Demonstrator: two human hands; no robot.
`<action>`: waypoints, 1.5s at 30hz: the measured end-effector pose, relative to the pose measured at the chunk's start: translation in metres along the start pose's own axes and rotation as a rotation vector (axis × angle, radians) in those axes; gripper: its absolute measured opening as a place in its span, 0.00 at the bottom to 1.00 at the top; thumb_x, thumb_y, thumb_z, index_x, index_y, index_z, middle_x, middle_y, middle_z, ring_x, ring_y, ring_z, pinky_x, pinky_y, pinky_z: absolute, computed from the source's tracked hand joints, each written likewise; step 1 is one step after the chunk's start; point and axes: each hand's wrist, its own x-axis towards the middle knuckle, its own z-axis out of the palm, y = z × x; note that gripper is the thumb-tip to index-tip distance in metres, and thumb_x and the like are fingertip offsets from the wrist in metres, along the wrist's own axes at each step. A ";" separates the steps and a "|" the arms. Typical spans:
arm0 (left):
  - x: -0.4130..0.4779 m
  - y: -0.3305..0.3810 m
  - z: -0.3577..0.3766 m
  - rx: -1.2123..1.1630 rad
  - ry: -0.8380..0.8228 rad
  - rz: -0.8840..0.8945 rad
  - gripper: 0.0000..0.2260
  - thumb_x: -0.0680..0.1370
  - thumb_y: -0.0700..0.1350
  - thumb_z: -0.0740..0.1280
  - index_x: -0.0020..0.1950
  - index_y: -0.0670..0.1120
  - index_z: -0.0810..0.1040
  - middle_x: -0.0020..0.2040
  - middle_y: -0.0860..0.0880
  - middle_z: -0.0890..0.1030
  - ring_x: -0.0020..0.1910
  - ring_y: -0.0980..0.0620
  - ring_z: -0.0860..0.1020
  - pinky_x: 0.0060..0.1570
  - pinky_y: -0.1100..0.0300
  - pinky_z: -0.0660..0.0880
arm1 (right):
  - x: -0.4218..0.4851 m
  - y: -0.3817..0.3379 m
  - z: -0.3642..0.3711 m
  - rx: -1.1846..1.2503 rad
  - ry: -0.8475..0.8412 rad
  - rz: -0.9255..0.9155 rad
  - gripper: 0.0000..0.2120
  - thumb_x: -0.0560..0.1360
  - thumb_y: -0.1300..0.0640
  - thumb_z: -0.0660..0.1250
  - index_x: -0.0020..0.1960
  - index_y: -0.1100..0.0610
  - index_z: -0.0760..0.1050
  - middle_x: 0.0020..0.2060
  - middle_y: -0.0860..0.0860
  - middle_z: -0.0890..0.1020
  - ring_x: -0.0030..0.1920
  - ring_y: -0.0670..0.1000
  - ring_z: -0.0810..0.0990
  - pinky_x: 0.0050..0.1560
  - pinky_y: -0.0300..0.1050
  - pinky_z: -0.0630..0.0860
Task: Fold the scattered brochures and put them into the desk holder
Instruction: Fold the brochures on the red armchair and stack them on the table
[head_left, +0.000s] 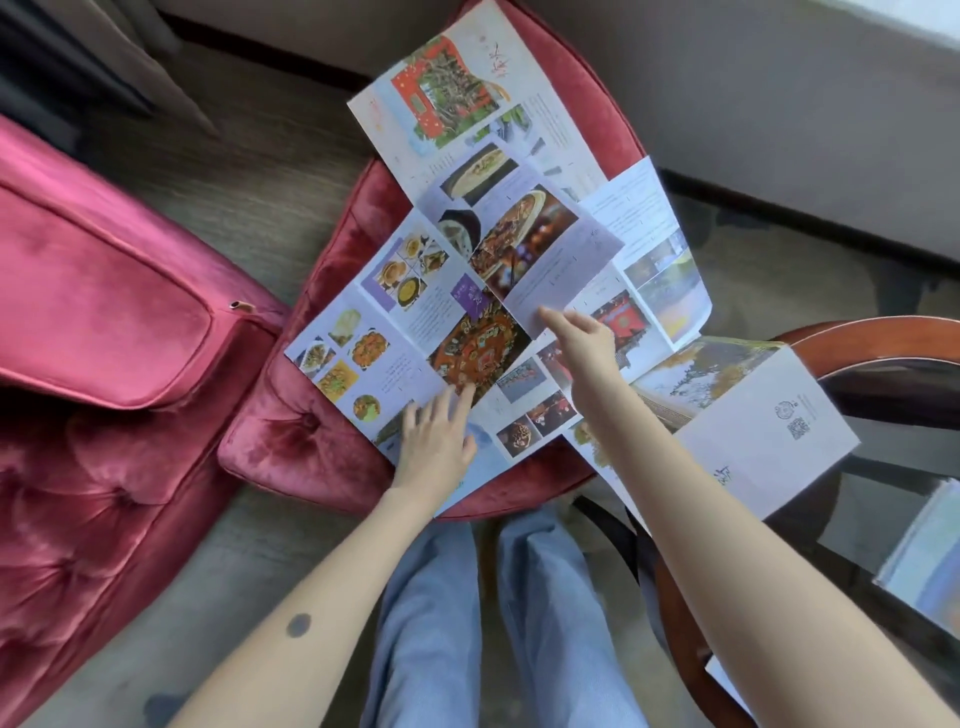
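Several unfolded brochures lie overlapping on a round red velvet stool (291, 436). The food brochure (395, 332) with dish photos is spread across the middle. My left hand (436, 441) rests flat on its near edge, fingers straight. My right hand (587, 343) reaches over it and touches the raised, partly folded panel (550, 260); its fingertips are at the panel's near corner. Another brochure (457, 93) with a red and green picture lies at the far side. A white one with a QR code (763, 431) hangs off the stool's right. No desk holder is visible.
A red tufted armchair (104, 332) stands at the left. A dark glass table with a wooden rim (883, 338) is at the right, with more brochures (930, 561) on it. My legs in blue jeans (493, 623) are below the stool.
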 end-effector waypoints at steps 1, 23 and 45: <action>-0.007 0.002 -0.001 -0.022 -0.010 0.009 0.26 0.80 0.49 0.56 0.76 0.47 0.52 0.74 0.46 0.62 0.72 0.50 0.62 0.70 0.52 0.56 | -0.006 -0.002 -0.002 -0.032 -0.010 -0.049 0.10 0.73 0.56 0.68 0.33 0.53 0.74 0.32 0.46 0.74 0.35 0.44 0.71 0.37 0.37 0.69; -0.014 0.031 -0.214 -1.974 -0.130 -0.419 0.32 0.71 0.70 0.58 0.62 0.47 0.75 0.47 0.46 0.82 0.45 0.46 0.82 0.45 0.51 0.79 | -0.128 -0.010 -0.030 -0.352 0.034 -0.866 0.17 0.70 0.74 0.58 0.51 0.61 0.79 0.51 0.52 0.80 0.52 0.46 0.78 0.52 0.40 0.74; -0.041 0.012 -0.190 -1.997 -0.251 -0.422 0.12 0.74 0.35 0.59 0.53 0.44 0.78 0.48 0.45 0.85 0.46 0.47 0.84 0.46 0.52 0.80 | -0.073 0.055 -0.057 -0.848 -0.112 -0.294 0.31 0.73 0.66 0.55 0.74 0.49 0.56 0.59 0.59 0.77 0.54 0.60 0.76 0.45 0.47 0.68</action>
